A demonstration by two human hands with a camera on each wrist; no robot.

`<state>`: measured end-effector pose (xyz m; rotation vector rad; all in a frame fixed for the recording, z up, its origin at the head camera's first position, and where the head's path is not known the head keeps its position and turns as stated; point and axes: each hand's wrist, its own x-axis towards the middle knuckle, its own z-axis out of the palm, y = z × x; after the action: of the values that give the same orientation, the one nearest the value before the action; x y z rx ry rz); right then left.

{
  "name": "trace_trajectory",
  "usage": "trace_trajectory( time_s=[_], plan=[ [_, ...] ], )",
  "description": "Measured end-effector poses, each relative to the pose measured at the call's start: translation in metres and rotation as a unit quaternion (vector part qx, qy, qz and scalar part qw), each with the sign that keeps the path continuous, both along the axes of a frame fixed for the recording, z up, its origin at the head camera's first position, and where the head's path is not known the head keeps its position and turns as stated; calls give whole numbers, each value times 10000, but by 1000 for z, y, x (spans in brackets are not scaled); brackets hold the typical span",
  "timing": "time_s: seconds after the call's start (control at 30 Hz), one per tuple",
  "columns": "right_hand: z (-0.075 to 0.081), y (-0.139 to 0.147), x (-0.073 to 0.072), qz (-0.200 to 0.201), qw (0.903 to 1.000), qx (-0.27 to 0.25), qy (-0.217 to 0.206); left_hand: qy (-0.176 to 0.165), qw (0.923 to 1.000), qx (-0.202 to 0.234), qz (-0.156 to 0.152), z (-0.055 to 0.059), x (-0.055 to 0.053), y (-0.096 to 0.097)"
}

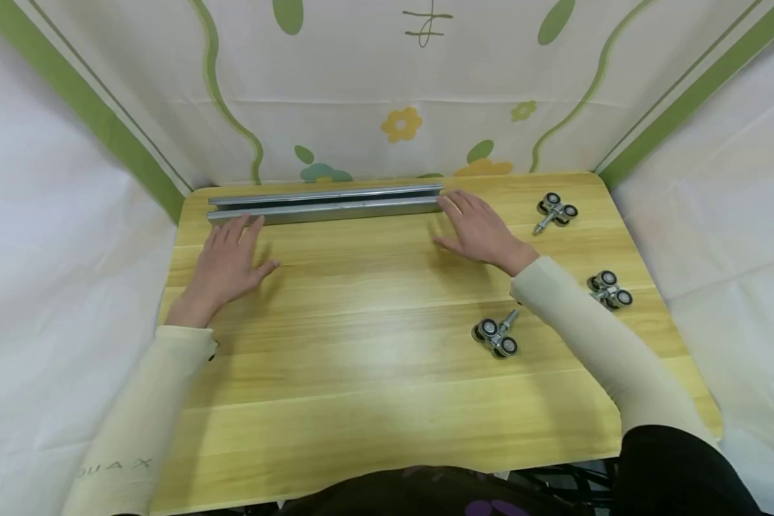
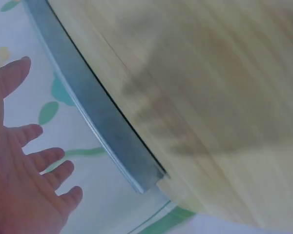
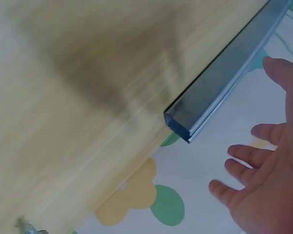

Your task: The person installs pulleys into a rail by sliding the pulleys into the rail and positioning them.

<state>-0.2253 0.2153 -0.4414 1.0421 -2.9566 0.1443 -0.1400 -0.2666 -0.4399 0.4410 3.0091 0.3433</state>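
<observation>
A long metal channel rail (image 1: 335, 210) lies along the far edge of the wooden table, its open slot facing up. By its left end is my left hand (image 1: 224, 265), fingers spread and fingertips overlapping the rail's near side in the head view. Over at the right end, my right hand (image 1: 480, 228) has its fingers extended beside the rail's tip. Both wrist views show a gap between the fingers and the rail (image 2: 102, 107), and neither palm holds anything. The rail's right end (image 3: 178, 127) shows a hollow, box-like profile.
Three metal roller trolleys with black wheels and threaded bolts lie on the right side: one at the back (image 1: 556, 210), one by the right edge (image 1: 609, 289), partly behind my sleeve, and one nearer the middle (image 1: 495, 337). Patterned white cloth (image 1: 355, 72) hangs behind the table (image 1: 361, 344).
</observation>
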Motion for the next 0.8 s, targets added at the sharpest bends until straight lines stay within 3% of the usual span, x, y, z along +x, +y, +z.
trace_trajectory(
  time_s=[0.17,0.4,0.63,0.8],
  plan=[
    [3,-11,-24,225,9991,-29,-368,-202,9997,-3,-104,2,-21,-13],
    [4,-29,-52,270,9943,74,-1030,-391,9992,11,-121,-10,-51,-36],
    [1,-42,-74,140,9921,291,-1215,-664,9976,161,-65,-17,-79,-49],
    [-5,-52,-83,14,9871,503,-1519,-929,9953,282,-37,-22,-93,-54]
  ],
)
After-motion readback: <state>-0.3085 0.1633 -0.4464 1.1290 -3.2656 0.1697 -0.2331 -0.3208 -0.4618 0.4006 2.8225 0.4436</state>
